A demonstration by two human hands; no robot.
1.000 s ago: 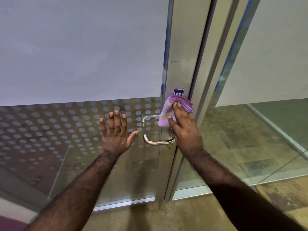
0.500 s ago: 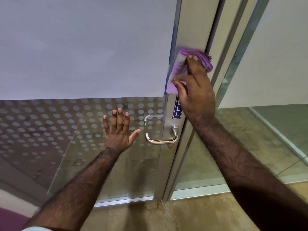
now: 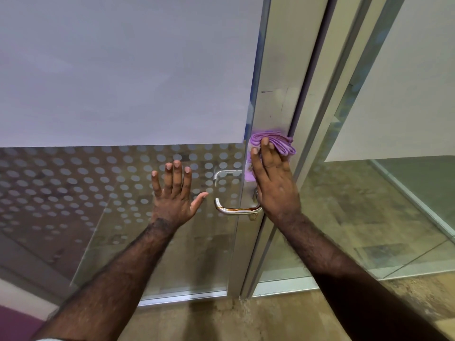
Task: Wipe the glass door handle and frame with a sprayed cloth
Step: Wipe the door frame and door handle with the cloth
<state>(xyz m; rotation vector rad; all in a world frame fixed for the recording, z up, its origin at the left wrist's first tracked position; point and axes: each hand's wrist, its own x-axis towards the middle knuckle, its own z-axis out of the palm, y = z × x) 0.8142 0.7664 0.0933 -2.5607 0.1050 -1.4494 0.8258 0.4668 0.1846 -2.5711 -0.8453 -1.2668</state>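
A folded purple cloth [image 3: 275, 140] is pressed flat against the silver metal door frame [image 3: 278, 70] by my right hand [image 3: 274, 183], just above the lever. The steel door handle [image 3: 234, 209], with a rusty streak along its top, sticks out to the left below that hand; its base is hidden behind my wrist. My left hand [image 3: 176, 195] rests spread and flat on the dotted glass door [image 3: 73, 188], left of the handle, holding nothing.
A white frosted panel [image 3: 123, 70] covers the upper glass. A second frame post [image 3: 344, 82] and a fixed glass pane [image 3: 381, 205] stand to the right. The brown floor [image 3: 246, 321] runs along the door's bottom rail.
My right hand slid the cloth up the frame, then back down to just above the handle, covering the small blue sign. My left hand stayed flat on the glass.
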